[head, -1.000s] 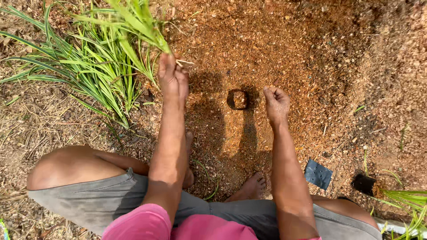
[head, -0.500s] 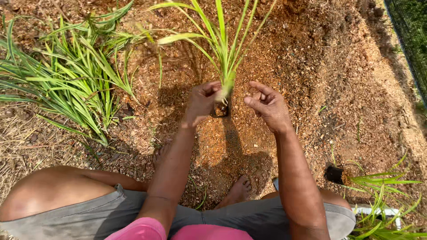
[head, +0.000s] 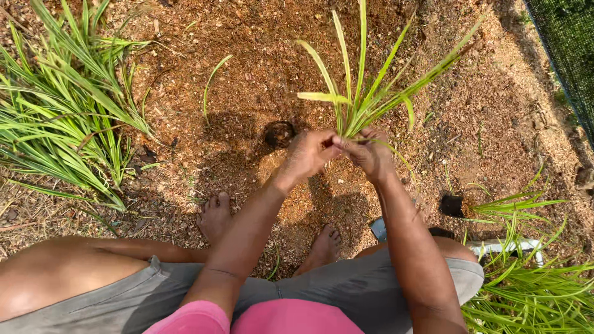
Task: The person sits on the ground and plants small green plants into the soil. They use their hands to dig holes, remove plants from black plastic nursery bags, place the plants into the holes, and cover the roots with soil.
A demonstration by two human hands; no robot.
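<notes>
A grass-like seedling with long green and yellow blades stands upright between my hands. My left hand and my right hand are both closed around its base, fingertips touching each other. Just left of my left hand a small round planting hole is dug in the reddish-brown soil. My bare feet rest on the soil below my arms, and my knees spread to either side.
A thick clump of the same green plants lies at the left. More seedlings in small black pots lie at the right, near a white pipe. Dark netting runs along the upper right edge.
The seedling came from the clump at the left to over the hole, and now sits lifted to the right of the hole. Both hands have closed together on its base.
</notes>
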